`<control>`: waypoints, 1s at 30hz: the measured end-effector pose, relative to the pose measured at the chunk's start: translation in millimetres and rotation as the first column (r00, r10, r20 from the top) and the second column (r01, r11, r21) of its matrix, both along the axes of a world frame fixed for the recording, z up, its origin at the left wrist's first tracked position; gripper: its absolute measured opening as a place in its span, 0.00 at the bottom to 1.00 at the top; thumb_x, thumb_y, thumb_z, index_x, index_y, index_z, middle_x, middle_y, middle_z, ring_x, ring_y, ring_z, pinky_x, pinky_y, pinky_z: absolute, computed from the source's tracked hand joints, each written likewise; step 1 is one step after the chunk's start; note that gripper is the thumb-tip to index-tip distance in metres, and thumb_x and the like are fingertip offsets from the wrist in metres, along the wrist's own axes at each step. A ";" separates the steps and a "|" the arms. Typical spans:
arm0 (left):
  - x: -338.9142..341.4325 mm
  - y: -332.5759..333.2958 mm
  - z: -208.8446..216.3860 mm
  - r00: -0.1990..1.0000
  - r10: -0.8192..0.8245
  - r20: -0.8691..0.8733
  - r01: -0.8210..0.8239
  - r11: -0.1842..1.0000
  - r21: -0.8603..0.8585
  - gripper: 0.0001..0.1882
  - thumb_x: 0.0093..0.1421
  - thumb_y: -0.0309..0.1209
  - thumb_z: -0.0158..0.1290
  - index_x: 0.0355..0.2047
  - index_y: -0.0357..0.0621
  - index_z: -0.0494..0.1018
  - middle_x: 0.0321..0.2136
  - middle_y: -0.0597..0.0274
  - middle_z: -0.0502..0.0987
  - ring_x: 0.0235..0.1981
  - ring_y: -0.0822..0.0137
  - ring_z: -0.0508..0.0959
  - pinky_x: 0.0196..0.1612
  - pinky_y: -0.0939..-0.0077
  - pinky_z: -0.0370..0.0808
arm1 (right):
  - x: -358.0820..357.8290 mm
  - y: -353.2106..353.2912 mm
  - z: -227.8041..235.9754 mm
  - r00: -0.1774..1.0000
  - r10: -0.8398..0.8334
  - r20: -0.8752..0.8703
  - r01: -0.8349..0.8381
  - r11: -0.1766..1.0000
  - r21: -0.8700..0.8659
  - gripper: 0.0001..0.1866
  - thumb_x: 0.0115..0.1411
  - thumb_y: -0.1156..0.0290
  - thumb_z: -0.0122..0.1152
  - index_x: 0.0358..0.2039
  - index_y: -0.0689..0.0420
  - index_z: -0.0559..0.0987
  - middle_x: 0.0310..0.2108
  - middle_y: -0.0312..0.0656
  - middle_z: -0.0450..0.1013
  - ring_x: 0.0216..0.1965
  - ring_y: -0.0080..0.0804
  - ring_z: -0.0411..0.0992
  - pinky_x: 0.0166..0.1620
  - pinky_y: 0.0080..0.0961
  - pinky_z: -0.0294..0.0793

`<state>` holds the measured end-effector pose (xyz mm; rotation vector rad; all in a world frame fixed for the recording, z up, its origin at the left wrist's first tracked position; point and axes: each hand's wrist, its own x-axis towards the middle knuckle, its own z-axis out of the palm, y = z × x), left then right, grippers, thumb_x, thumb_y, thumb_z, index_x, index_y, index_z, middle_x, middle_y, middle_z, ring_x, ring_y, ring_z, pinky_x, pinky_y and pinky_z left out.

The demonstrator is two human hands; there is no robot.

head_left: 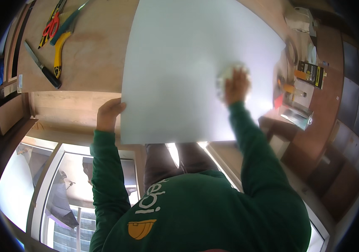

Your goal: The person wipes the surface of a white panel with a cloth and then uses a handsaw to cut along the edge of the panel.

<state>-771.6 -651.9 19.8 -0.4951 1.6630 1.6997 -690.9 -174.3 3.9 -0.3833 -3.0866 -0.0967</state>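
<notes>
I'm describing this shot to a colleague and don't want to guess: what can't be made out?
Head view, round pad: mostly covered by the right hand, its rim blurred.
Head view, white sheet: far end cut off by the top edge.
Head view, whatever lies under the sheet: hidden by it.
Head view, teal-handled tool: tip cut off by the top edge.

Under my right hand [237, 86], a blurred pad [220, 84], material unclear. Sheet [179, 75] at my left hand [110, 112]: smooth, soft gloss. Beyond that hand: matt wooden bench [95, 59]; knife [42, 67], metal blade, plastic-looking handle. My sleeves [253, 143]: matt cloth.
</notes>
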 end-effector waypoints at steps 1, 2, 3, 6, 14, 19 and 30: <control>0.9 -0.5 -5.1 0.999 -0.039 -0.012 0.038 0.998 -0.049 0.17 0.59 0.26 0.56 0.47 0.31 0.78 0.40 0.57 0.81 0.44 0.66 0.77 0.51 0.70 0.72 | 6.1 33.1 -1.9 0.994 -0.097 -0.042 0.097 0.995 -0.011 0.33 0.68 0.51 0.45 0.71 0.47 0.58 0.73 0.47 0.48 0.74 0.51 0.43 0.71 0.52 0.40; -2.4 3.8 -5.9 0.996 -0.087 -0.028 0.084 0.993 -0.087 0.18 0.59 0.27 0.56 0.49 0.31 0.77 0.41 0.57 0.81 0.45 0.66 0.77 0.51 0.69 0.72 | 17.0 70.5 -2.3 0.968 -0.249 -0.040 0.248 0.968 -0.035 0.33 0.69 0.50 0.45 0.71 0.47 0.58 0.73 0.45 0.49 0.74 0.50 0.43 0.71 0.51 0.40; -8.2 15.4 5.6 0.965 -0.144 -0.221 0.080 0.958 -0.276 0.19 0.60 0.26 0.56 0.50 0.32 0.75 0.42 0.56 0.81 0.45 0.65 0.77 0.50 0.69 0.73 | 22.6 93.4 -2.8 0.918 -0.394 -0.035 0.392 0.918 -0.064 0.33 0.70 0.50 0.44 0.72 0.47 0.57 0.73 0.44 0.49 0.74 0.50 0.44 0.72 0.49 0.41; -20.3 59.7 42.0 0.670 -0.355 -0.652 -0.104 0.825 -0.555 0.23 0.61 0.27 0.56 0.57 0.39 0.70 0.50 0.54 0.76 0.52 0.60 0.75 0.51 0.66 0.73 | 9.0 57.0 -15.4 0.866 -0.479 -0.140 0.406 0.839 -0.363 0.32 0.69 0.49 0.43 0.70 0.48 0.60 0.70 0.42 0.54 0.71 0.49 0.48 0.70 0.51 0.44; -117.3 153.8 -5.8 0.343 -0.598 -0.724 -0.272 0.675 -0.686 0.25 0.65 0.35 0.49 0.61 0.40 0.66 0.65 0.48 0.64 0.67 0.48 0.61 0.69 0.51 0.54 | -87.2 -167.3 29.5 0.958 0.234 0.165 -0.193 0.954 -0.231 0.32 0.67 0.45 0.43 0.70 0.39 0.61 0.74 0.41 0.49 0.73 0.53 0.45 0.69 0.64 0.41; -113.1 177.8 3.1 0.377 -0.790 -0.483 -0.104 0.482 -0.870 0.30 0.67 0.41 0.44 0.66 0.38 0.60 0.70 0.51 0.57 0.72 0.53 0.53 0.73 0.52 0.45 | -137.8 49.6 -13.0 0.995 -0.097 -0.036 0.100 0.990 0.100 0.31 0.68 0.46 0.42 0.70 0.39 0.60 0.73 0.40 0.50 0.72 0.48 0.47 0.69 0.58 0.45; -110.2 183.3 1.9 0.421 -0.820 -0.388 -0.046 0.407 -0.912 0.34 0.66 0.41 0.42 0.68 0.35 0.56 0.70 0.45 0.54 0.72 0.50 0.51 0.73 0.52 0.43 | -279.0 -110.5 12.5 0.949 0.248 -0.196 -0.297 0.912 -0.283 0.28 0.66 0.53 0.47 0.66 0.46 0.67 0.71 0.46 0.56 0.71 0.58 0.50 0.68 0.67 0.44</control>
